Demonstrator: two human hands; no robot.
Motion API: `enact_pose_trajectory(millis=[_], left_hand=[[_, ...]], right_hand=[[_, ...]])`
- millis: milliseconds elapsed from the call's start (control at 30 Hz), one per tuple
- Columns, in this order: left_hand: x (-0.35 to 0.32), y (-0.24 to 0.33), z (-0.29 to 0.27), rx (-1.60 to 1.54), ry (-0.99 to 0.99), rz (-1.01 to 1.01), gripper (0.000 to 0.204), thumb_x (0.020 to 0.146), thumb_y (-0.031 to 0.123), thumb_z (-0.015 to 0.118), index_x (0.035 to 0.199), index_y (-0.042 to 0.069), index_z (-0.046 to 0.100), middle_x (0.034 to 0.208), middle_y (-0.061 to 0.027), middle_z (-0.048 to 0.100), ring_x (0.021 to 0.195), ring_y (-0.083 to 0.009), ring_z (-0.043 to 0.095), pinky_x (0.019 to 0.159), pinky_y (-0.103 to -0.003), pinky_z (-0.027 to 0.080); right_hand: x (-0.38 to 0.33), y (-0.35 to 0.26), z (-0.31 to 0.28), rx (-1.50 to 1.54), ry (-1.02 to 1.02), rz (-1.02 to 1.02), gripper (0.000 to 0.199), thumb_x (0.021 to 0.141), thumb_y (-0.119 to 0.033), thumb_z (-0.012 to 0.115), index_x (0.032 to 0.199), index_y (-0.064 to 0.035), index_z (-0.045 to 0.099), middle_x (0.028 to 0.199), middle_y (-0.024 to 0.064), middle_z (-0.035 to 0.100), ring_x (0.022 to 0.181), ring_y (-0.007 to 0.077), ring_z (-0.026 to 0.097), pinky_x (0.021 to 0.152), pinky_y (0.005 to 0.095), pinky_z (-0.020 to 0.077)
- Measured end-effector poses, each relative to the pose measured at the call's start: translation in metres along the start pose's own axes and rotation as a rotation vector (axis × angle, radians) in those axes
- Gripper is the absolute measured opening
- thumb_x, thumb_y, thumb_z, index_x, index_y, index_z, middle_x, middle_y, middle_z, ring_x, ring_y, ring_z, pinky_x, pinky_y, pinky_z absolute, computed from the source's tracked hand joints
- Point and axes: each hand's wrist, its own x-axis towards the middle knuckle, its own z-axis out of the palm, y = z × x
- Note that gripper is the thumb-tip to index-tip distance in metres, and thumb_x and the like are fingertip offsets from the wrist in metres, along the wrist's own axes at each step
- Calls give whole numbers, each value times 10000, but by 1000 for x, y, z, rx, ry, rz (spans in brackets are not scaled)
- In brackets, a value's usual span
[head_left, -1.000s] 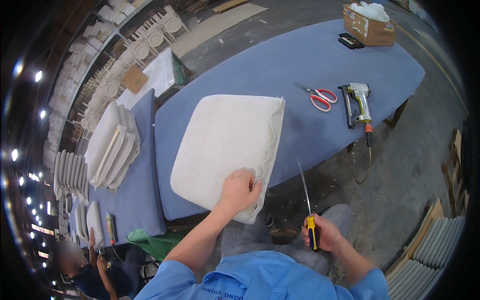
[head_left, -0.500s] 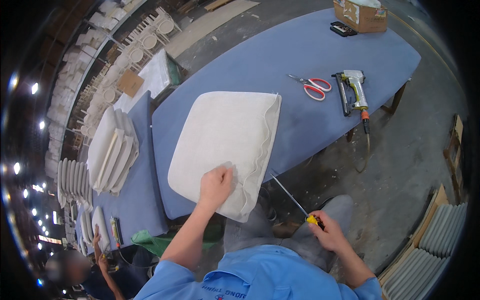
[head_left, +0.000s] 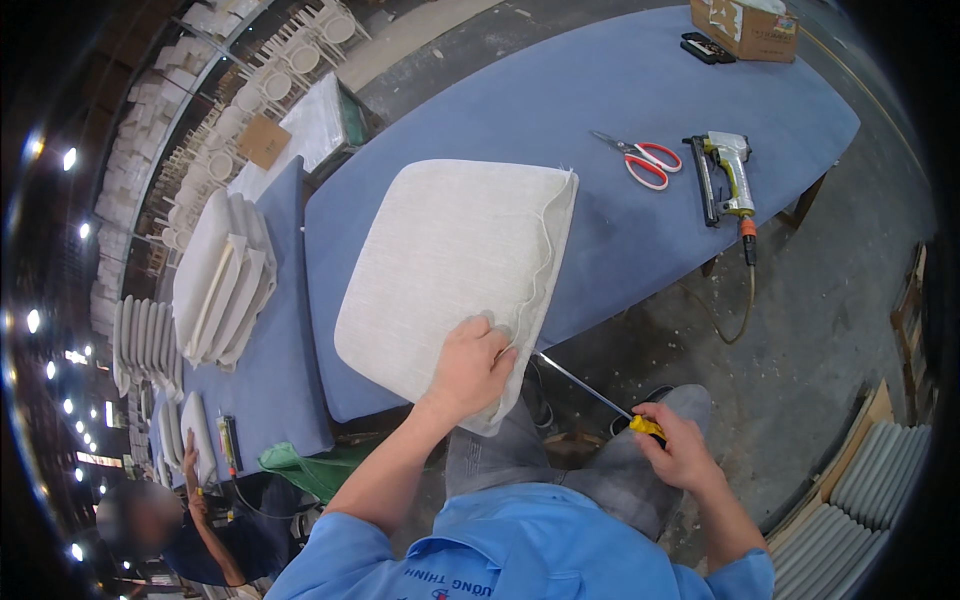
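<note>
A pale, fabric-covered seat cushion lies at the near edge of the blue table, one corner overhanging toward my lap. A wavy seam of loose fabric runs down its right side. My left hand presses on the cushion's near right part, its fingers curled over the fabric at the edge. In my right hand is a screwdriver with a yellow and black handle and a long metal shaft. Its shaft points up and left, and the tip is at or close beside the cushion's right edge; contact is unclear.
On the blue table lie red-handled scissors, a staple gun with a hose, a black case and a cardboard box. Stacked cushions stand left, near another person. Grey padded pieces fill the lower right.
My left hand has slid right along the cushion to its edge, fingers curling there. The screwdriver has shifted slightly right in view, still in my right hand.
</note>
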Motion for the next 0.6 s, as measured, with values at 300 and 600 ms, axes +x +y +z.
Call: enact_pose_trajectory(millis=[300, 600], left_hand=[[1, -14, 1, -83, 15, 38, 274, 907, 164, 751, 753, 54, 553, 793, -125, 518, 751, -353, 582, 658, -466, 469], [-2, -20, 10, -120, 75, 41, 263, 909, 149, 747, 752, 62, 555, 795, -111, 525, 757, -331, 596, 661, -451, 483]], right_hand=[[14, -25, -29, -264, -23, -118, 396, 975, -138, 700, 1370, -114, 678, 970, 106, 687, 843, 338, 689, 728, 452, 547], [23, -64, -53, -512, -7, -225, 396, 945, -134, 723, 1340, -114, 718, 924, 85, 663, 831, 303, 676, 719, 437, 553]])
